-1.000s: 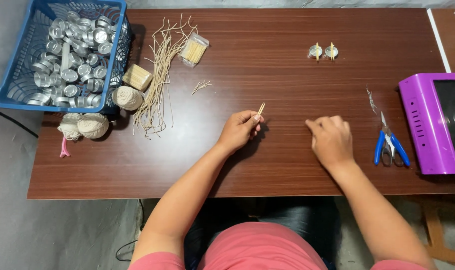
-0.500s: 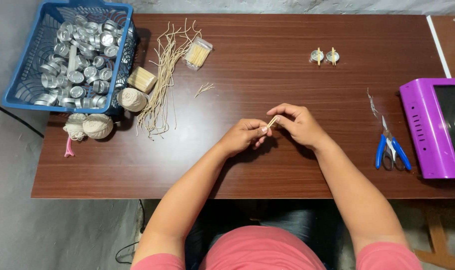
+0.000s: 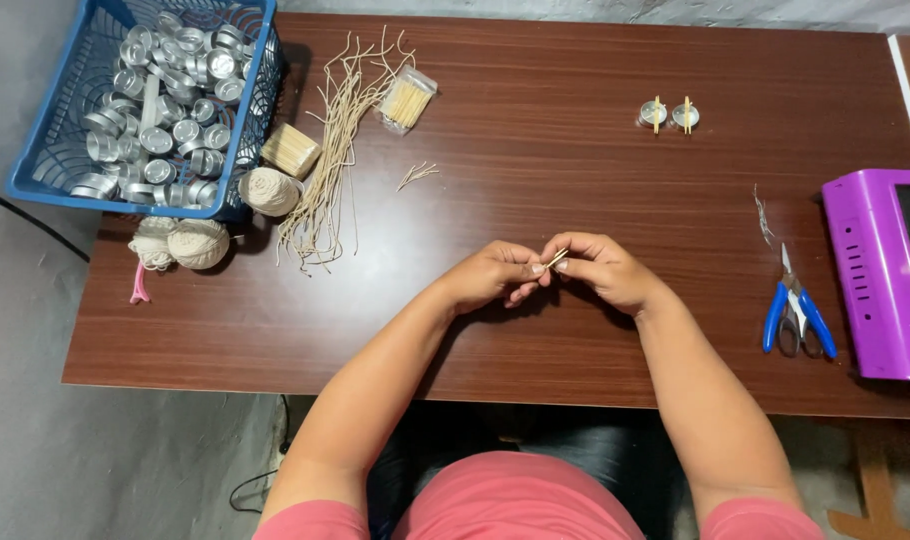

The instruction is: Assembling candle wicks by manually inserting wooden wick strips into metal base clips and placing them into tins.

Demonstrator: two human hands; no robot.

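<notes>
Two hands meeting above the table (image 3: 575, 130), left hand (image 3: 490, 277) and right hand (image 3: 600, 270) fingers pinched on a small stick (image 3: 555, 260)

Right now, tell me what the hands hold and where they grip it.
Both hands, left and right, pinch a thin pale stick between fingertips, one at each end.

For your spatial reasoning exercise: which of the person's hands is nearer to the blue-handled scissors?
Right. The right hand lies left of the scissors with bare table between; the left hand sits farther off, beyond the right hand.
</notes>
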